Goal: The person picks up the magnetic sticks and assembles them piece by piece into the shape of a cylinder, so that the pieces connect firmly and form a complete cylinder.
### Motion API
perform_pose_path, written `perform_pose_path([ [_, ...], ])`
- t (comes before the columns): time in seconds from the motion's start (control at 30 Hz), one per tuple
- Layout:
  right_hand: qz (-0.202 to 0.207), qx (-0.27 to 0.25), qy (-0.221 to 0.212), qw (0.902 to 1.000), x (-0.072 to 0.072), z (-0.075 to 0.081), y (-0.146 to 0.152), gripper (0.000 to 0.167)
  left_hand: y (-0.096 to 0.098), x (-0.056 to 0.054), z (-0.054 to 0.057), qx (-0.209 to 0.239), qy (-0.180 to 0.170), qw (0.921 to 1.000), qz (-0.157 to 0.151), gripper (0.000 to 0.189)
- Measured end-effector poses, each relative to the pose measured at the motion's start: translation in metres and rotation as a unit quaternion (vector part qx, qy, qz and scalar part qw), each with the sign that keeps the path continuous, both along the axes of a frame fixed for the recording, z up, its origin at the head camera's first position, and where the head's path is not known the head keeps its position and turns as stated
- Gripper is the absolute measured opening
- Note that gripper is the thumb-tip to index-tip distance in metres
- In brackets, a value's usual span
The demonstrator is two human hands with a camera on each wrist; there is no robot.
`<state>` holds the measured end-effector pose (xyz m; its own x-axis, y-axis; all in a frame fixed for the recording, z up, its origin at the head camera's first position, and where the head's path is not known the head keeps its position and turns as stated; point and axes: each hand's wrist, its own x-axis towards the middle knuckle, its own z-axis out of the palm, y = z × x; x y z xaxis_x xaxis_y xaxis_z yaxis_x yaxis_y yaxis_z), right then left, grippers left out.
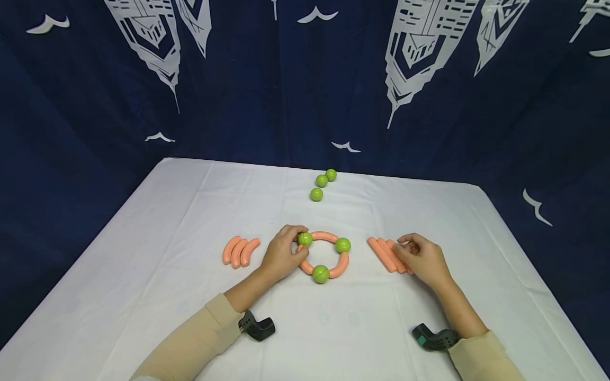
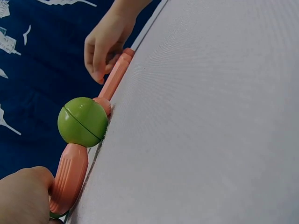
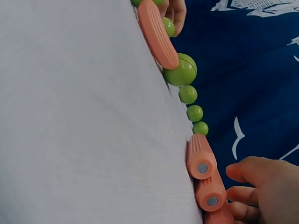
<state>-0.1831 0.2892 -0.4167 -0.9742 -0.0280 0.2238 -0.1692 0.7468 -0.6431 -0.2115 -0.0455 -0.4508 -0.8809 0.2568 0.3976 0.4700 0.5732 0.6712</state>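
Observation:
On the white table, three orange curved magnetic sticks point(image 1: 340, 265) and three green balls point(image 1: 321, 274) form a ring. My left hand point(image 1: 281, 254) pinches the ring's upper-left green ball point(image 1: 305, 239) between thumb and fingers. In the left wrist view, a grooved curved stick point(image 2: 70, 175) runs from that hand to a seamed ball point(image 2: 83, 122). My right hand point(image 1: 425, 259) is over the straight orange sticks point(image 1: 381, 255), its fingers loosely bent and touching the rightmost one. Thumb and forefinger stand apart. Metal discs show in the ends of the straight sticks point(image 3: 202, 156) in the right wrist view.
Three loose green balls point(image 1: 316, 194) lie beyond the ring toward the table's far edge. Left of my left hand, three curved orange sticks point(image 1: 235, 252) rest side by side. A dark blue curtain point(image 1: 286, 95) with white prints hangs behind the white-covered table point(image 1: 152, 254).

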Motion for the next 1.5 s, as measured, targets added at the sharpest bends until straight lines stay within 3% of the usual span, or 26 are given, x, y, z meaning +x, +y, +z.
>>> perform_pose_path([
  [0.37,-0.003,0.023,-0.003,0.9997,-0.001,-0.013,0.005,0.028,0.001,0.0,0.001,-0.005,-0.006,1.0,-0.002,0.039],
  [0.73,-0.022,0.016,0.008,0.9996,-0.001,-0.014,0.005,0.029,0.001,0.0,0.001,-0.003,-0.011,0.9999,0.001,0.039],
  [1.0,-0.046,0.011,-0.026,0.9985,0.001,-0.012,0.006,0.032,0.0,0.0,0.001,-0.003,-0.013,0.9999,0.0,0.039],
  [1.27,-0.082,-0.053,-0.032,0.9947,0.005,-0.001,-0.001,0.032,0.0,0.0,0.001,0.0,-0.02,0.9998,-0.001,0.04],
  [1.5,-0.053,-0.092,-0.068,0.992,0.009,0.014,-0.013,0.035,0.0,0.0,0.001,-0.002,-0.013,0.9999,-0.002,0.039],
])
